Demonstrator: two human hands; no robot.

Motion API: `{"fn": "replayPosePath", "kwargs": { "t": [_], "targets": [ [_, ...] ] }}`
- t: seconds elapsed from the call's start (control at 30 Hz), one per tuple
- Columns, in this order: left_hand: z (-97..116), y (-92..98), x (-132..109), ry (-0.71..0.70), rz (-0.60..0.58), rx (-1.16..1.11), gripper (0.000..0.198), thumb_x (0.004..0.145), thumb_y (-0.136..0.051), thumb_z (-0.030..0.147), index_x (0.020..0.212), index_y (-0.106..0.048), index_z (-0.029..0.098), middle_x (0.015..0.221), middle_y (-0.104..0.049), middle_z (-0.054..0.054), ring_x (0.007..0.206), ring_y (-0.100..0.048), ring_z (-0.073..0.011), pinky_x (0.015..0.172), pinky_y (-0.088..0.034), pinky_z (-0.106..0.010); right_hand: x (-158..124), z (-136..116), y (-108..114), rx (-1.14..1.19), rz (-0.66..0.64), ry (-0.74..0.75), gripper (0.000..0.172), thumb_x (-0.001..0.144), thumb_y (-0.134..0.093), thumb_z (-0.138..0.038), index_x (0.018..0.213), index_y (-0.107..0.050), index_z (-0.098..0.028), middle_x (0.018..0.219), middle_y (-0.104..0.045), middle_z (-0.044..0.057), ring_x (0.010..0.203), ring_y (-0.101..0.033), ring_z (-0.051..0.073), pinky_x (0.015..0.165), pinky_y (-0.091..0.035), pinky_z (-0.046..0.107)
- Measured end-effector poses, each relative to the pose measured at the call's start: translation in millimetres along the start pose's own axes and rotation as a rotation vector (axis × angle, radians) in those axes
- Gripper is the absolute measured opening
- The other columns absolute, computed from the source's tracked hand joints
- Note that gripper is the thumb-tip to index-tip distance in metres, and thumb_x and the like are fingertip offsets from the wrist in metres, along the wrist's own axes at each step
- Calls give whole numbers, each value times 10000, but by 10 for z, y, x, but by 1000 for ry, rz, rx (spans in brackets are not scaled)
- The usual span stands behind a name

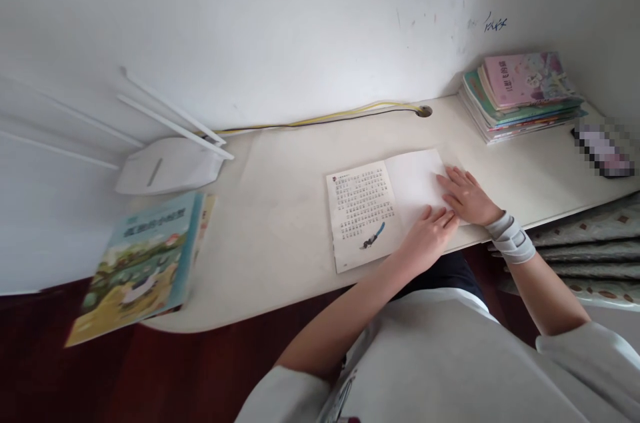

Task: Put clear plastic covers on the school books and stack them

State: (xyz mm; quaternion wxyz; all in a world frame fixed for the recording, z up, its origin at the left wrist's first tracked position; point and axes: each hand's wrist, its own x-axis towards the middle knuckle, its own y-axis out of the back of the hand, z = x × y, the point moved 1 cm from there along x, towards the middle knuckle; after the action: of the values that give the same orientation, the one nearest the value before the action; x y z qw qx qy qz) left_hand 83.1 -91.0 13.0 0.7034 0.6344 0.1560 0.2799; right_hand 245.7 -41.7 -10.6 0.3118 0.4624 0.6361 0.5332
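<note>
A thin open booklet lies flat on the white desk, its left page printed with text and a small blue drawing, its right page blank. My left hand rests flat on the lower part of the right page, fingers stretched out. My right hand lies flat on the same page just beyond it, fingers spread, with a white band around the wrist. The two hands touch at the fingertips. Neither hand grips anything.
A stack of colourful books sits at the desk's far right corner. A picture book overhangs the near left edge. A white router with antennas stands at the back left. A yellow cable runs along the wall.
</note>
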Motion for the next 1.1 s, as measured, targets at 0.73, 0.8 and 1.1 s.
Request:
{"fn": "replayPosePath", "kwargs": {
  "t": [0.73, 0.8, 1.1],
  "targets": [
    [-173, -38, -202, -46, 43, 156, 361, 916, -342, 113, 1212, -547, 139, 1295, -557, -125, 1279, -428, -261, 1049, -336, -545, -240, -3, 7, -36, 56, -105, 547, 923, -367, -432, 1372, -405, -121, 1448, -342, 212, 1365, -268, 317, 1054, -314, 499],
    [-191, -30, -196, -33, 56, 149, 352, 920, -344, 121, 1194, -563, 156, 1281, -570, -108, 1277, -429, -271, 1050, -324, -564, -239, -4, 10, -54, 49, -104, 536, 920, -378, -423, 1376, -403, -143, 1455, -338, 199, 1366, -265, 319, 1051, -313, 504],
    [-229, -58, -316, 47, 221, -47, 327, 929, -421, 280, 1233, -531, 225, 1331, -533, -90, 1310, -390, -261, 1093, -229, -567, -281, -56, 14, -120, 67, -112, 486, 923, -384, -381, 1339, -455, -142, 1455, -343, 190, 1360, -280, 317, 1058, -300, 495]
  ]
}}
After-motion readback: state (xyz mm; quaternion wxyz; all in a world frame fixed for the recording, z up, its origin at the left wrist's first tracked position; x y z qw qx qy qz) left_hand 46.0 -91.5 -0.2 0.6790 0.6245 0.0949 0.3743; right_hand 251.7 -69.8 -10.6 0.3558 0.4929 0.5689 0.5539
